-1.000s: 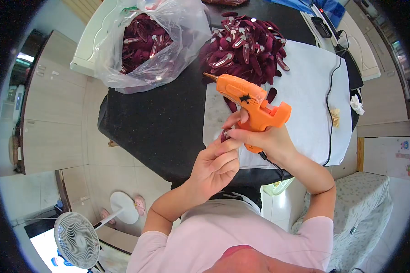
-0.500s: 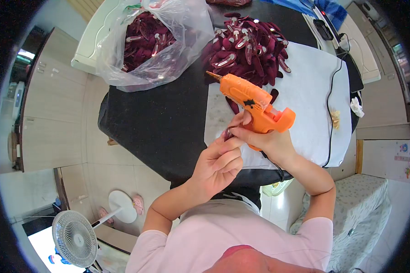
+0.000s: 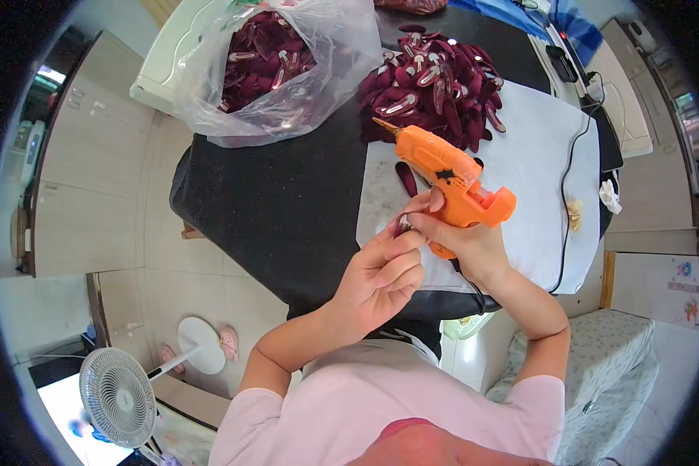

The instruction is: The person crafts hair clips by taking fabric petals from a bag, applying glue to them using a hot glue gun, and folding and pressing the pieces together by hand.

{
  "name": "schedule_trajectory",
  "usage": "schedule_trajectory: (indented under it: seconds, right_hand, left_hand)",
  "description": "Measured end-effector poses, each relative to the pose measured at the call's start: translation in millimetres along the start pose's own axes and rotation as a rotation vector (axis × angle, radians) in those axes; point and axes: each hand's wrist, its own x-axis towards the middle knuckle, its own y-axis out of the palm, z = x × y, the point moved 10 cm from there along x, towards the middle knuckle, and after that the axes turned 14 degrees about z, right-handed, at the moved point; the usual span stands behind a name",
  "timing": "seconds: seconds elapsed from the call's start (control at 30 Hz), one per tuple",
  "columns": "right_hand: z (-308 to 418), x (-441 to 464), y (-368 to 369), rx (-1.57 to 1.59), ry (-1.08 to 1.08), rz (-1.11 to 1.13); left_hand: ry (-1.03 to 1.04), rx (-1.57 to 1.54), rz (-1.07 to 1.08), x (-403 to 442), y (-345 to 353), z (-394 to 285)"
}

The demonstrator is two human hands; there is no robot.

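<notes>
From the pinched clip as clock centre: has standing fan [image 3: 118, 396] at 8 o'clock, plastic bag [image 3: 334, 78] of maroon clips at 11. Brings left forearm in from between 7 and 8; turns left hand [image 3: 384, 279] palm up, lower fingers curled. Clamps thumb and forefinger together on maroon clip [image 3: 402, 225]. Shows loose maroon piece [image 3: 406, 179] at 12, clip pile [image 3: 435, 93] beyond. Grips orange glue gun [image 3: 443, 171] in right hand [image 3: 470, 241], nozzle aimed toward 10; reaches thumb and finger to the pinched clip. Angles right forearm in from 4, elbow bent. Includes white sheet [image 3: 536, 155] at 2, crumpled tissue [image 3: 610, 197] at 3.
</notes>
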Motion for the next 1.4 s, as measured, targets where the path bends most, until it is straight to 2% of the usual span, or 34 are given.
schedule_trajectory:
  seconds: [0.2, 0.6, 0.7, 0.9, 1.1, 1.2, 1.3, 1.4]
  right_hand:
    - [13, 1, 4, 0.0, -0.143, 0.004]
    - [10, 1, 3, 0.099, -0.057, 0.02]
    - [10, 0, 2, 0.01, -0.104, -0.044]
    - [1, -1, -6, 0.002, -0.029, -0.069]
    - [7, 1, -2, -0.018, -0.097, -0.054]
    - [-2, -3, -8, -0.023, 0.031, -0.076]
    - [7, 0, -2, 0.056, -0.092, -0.052]
    - [7, -2, -4, -0.007, -0.096, -0.088]
  left_hand:
    - [-0.005, 0.023, 0.006, 0, -1, -3]
    - [-0.001, 0.01, 0.039, 3, 3, -2]
    - [-0.01, 0.023, 0.052, 3, 3, -2]
    - [-0.01, 0.039, 0.039, 4, -1, -2]
    - [0.004, 0.027, -0.005, 3, -5, -1]
    - [0.003, 0.024, 0.003, 4, -3, 0]
    - [-0.011, 0.022, 0.035, 6, 0, -1]
    - [-0.012, -0.001, 0.06, 6, 0, -1]
